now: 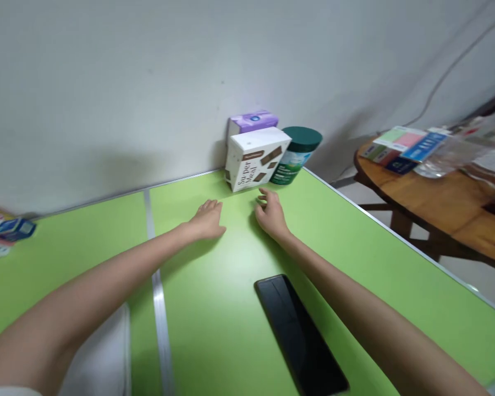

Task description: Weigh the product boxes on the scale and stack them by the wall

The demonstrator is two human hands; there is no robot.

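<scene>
My left hand (208, 220) hovers over or rests on the green table, fingers extended and thumb apart, with nothing held. To its right, my right hand (271, 213) has loosely curved fingers, spread and holding nothing. Just beyond both hands stands a white "Super Meal" box (256, 159) with brown bars printed on it. Behind that box is a purple and white box (256, 120), partly hidden. A green tub with a dark green lid (302, 137) stands beside them on the right. Closer to me, a black smartphone (299, 335) lies flat between my forearms.
The green table (214, 308) has a metal seam (159, 297) and meets a pale wall. Small cartons (12, 228) sit at the far left. A white object (103, 352) lies under my left forearm. At right, a wooden table (437, 192) bears boxes (408, 144) and plastic wrapping.
</scene>
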